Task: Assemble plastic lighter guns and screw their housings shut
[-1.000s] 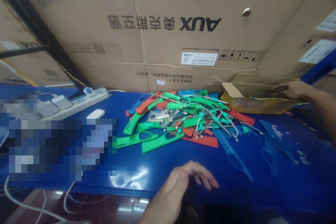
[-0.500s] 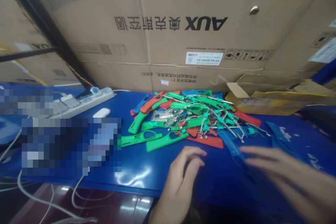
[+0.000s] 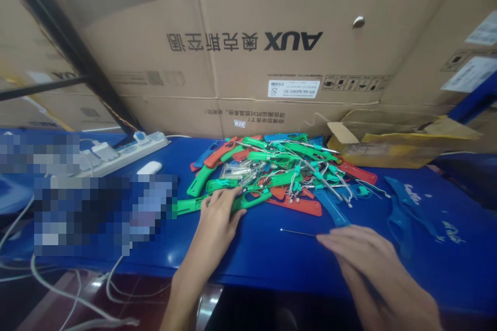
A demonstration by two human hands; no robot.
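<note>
A heap of green, red and blue plastic handle shells [image 3: 279,170] tangled with thin wires lies on the blue table [image 3: 264,253]. My left hand [image 3: 219,212] rests palm down on a green shell [image 3: 236,202] at the near left edge of the heap, fingers curled over it. My right hand [image 3: 361,256] lies low on the table to the right, fingers together, pinching the end of a thin metal rod [image 3: 298,232] that points left.
Large AUX cardboard boxes [image 3: 248,46] wall off the back. A white power strip [image 3: 124,150] and a white mouse [image 3: 149,167] sit at the left, beside a blurred patch. A torn yellow carton [image 3: 392,147] lies at the back right. Two blue shells [image 3: 404,212] lie apart on the right.
My left hand has moved forward and left onto the green shell. My right hand came back from the yellow carton and now rests on the table holding a thin rod.
</note>
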